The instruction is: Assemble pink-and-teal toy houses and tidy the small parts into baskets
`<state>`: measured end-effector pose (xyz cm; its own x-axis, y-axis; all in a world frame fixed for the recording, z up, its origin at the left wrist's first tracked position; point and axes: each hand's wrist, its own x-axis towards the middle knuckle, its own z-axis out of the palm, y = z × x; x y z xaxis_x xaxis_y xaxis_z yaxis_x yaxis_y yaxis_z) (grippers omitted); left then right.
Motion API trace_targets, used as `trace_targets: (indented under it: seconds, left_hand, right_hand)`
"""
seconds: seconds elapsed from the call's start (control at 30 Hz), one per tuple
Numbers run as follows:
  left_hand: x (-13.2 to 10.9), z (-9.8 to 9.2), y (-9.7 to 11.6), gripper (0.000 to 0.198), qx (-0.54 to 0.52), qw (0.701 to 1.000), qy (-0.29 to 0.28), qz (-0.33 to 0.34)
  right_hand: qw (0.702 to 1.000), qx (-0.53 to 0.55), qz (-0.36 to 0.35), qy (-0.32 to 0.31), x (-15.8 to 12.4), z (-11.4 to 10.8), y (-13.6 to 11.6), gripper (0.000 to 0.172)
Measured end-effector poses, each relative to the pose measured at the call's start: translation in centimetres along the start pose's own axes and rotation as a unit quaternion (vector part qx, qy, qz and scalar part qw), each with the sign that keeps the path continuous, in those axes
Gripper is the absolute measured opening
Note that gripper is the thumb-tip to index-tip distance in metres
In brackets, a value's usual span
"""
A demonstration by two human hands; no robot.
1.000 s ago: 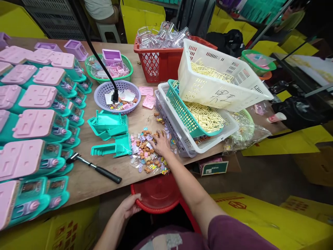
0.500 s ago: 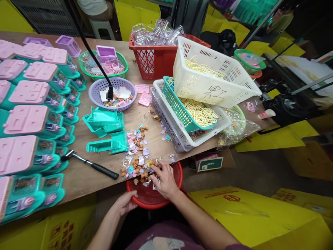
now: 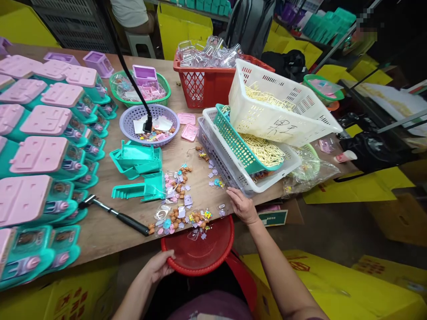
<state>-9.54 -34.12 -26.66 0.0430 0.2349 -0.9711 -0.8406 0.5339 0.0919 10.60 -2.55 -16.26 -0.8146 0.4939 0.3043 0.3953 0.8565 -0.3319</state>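
Observation:
My left hand [image 3: 159, 266] is closed on the left rim of a round red plastic basin [image 3: 200, 258], held just below the table's front edge. Beyond it, my right hand [image 3: 243, 205] lies at the table edge near the corner of the stacked baskets, fingers stretched out and holding nothing I can see. A pile of small toy parts [image 3: 175, 218], brown, pink, blue and purple, lies along the edge above the basin. Yellow and brown pieces [image 3: 200, 216] overhang the rim, and a few small bits show inside the basin.
A black-handled hammer [image 3: 128, 222] lies left of the parts, before teal plastic pieces [image 3: 143, 160]. Pink-topped toy cases [image 3: 43, 153] fill the left side. Stacked baskets [image 3: 253, 178] stand right, a purple basket [image 3: 123, 126] and red crate [image 3: 213, 89] behind. Yellow cartons [image 3: 333, 284] are at lower right.
My right hand has moved from over the basin to the right, onto the table edge. Brown pieces seen inside the basin no longer show there. My left hand still grips the rim.

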Motion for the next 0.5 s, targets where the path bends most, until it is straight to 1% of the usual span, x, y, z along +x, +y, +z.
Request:
trace_targets:
  seconds: [0.17,0.3,0.4,0.5]
  left_hand:
    - [-0.1,-0.4,0.0,0.02,-0.002,1.0,-0.001,0.003]
    - [-0.4,-0.5,0.1,0.018,-0.003,1.0,0.003,0.008]
    - [-0.7,-0.5,0.3,0.019,-0.002,1.0,0.005,0.01]
    - [-0.8,-0.5,0.4,0.021,0.002,1.0,0.005,0.003]
  right_hand:
    - [0.998,-0.044,0.039,0.027,-0.7,-0.1,2.7,0.038]
    - [0.992,-0.076,0.074,0.066,-0.7,0.0,3.8,0.038]
    - [0.988,-0.104,0.073,0.083,-0.1,-0.8,4.5,0.036]
    - [0.985,-0.127,0.073,0.093,0.5,-2.0,6.0,0.036]
